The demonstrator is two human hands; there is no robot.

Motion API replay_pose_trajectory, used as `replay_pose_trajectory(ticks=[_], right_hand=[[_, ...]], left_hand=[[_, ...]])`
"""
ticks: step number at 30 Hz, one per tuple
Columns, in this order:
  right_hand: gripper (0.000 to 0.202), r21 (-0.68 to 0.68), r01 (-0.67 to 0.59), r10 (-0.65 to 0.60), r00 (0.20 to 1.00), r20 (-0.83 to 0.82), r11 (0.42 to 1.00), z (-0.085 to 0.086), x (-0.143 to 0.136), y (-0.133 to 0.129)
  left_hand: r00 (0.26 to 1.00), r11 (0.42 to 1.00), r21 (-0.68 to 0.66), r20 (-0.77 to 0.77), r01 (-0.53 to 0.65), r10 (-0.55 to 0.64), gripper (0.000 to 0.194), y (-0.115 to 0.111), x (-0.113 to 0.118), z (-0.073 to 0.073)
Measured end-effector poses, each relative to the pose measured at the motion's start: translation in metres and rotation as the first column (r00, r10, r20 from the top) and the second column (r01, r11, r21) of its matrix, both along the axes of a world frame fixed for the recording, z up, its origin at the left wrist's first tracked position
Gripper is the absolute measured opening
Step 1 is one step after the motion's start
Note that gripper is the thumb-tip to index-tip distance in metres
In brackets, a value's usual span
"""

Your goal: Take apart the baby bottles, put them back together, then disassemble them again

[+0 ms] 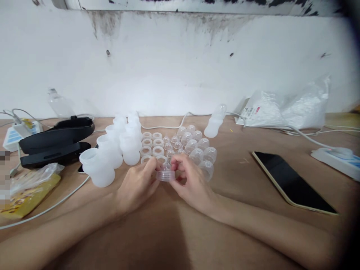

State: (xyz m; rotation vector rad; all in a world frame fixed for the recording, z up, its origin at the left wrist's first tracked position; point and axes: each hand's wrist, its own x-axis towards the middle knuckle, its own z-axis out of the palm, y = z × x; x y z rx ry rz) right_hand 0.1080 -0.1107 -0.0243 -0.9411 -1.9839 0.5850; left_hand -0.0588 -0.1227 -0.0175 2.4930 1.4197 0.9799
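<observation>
Both hands pinch a clear baby-bottle screw ring (165,175) just above the table; a clear nipple seems to rise from it, partly hidden by fingers. My left hand (140,181) grips its left side, and my right hand (192,180) has the right side between thumb and fingers. Behind them stand several translucent screw rings (146,143) in two columns, and clear nipples (176,139) beside those. Clear dome caps (191,145) are grouped at the right. White bottle bodies (99,170) form two rows on the left. One capped bottle (215,122) stands farther back.
A phone (292,182) and a power strip (337,155) lie at the right. A plastic bag (284,108) rests by the wall. On the left are a black case (57,137), a yellow packet (33,193), another power strip (14,135) and a clear empty-looking bottle (59,103). Cables cross the table.
</observation>
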Motion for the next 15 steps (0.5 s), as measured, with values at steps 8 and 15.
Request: replay_pose_trajectory(ticks=[8,15], right_hand=[[0.034,-0.475,-0.335,0.206,0.93,-0.303,0.813,0.006,0.0012,-0.0014],[0.038,-0.519,-0.287,0.102,0.93,-0.354,0.805,0.0017,-0.0036,-0.0015]], left_hand=[[0.996,0.987,0.153,-0.063,-0.052,0.062,0.009,0.0007,-0.0019,0.0022],[0.968,0.895,0.441,-0.244,0.064,0.052,0.007,-0.0015,0.0015,0.0067]])
